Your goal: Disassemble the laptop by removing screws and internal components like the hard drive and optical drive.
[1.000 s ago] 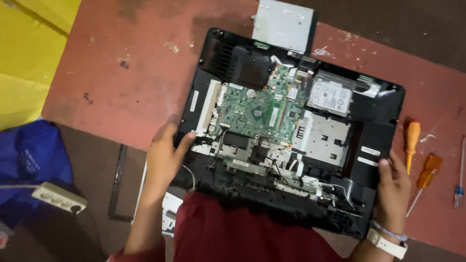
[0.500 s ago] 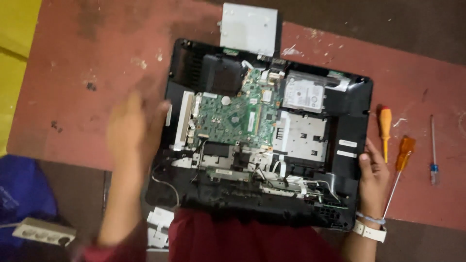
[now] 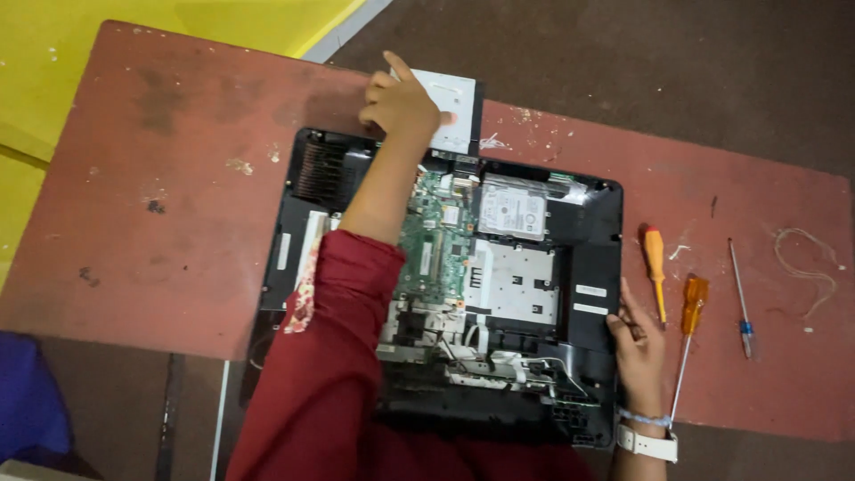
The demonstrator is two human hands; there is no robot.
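An opened black computer chassis (image 3: pixel 597 223) lies on a reddish table (image 3: pixel 160 223), with a green circuit board (image 3: pixel 441 240), a silver hard drive (image 3: pixel 512 212) and a metal shield plate (image 3: pixel 521 285) exposed. My left hand (image 3: pixel 401 102) reaches over the chassis to its far edge and grips a flat silver drive unit (image 3: pixel 454 111) lying there, index finger raised. My right hand (image 3: pixel 637 343) rests flat on the chassis's near right edge, holding nothing, with a white watch on the wrist.
To the right of the chassis lie two orange-handled screwdrivers (image 3: pixel 655 258) (image 3: pixel 693 298), a thin blue-tipped screwdriver (image 3: pixel 741 298) and a loose white string (image 3: pixel 806 258). A yellow surface (image 3: pixel 223 18) lies beyond the table's far left; a blue bag (image 3: pixel 31 410) sits on the floor at left.
My left hand left the chassis's left edge and reached across to the silver drive unit at the far side. My right hand stayed on the right edge. The view shifted.
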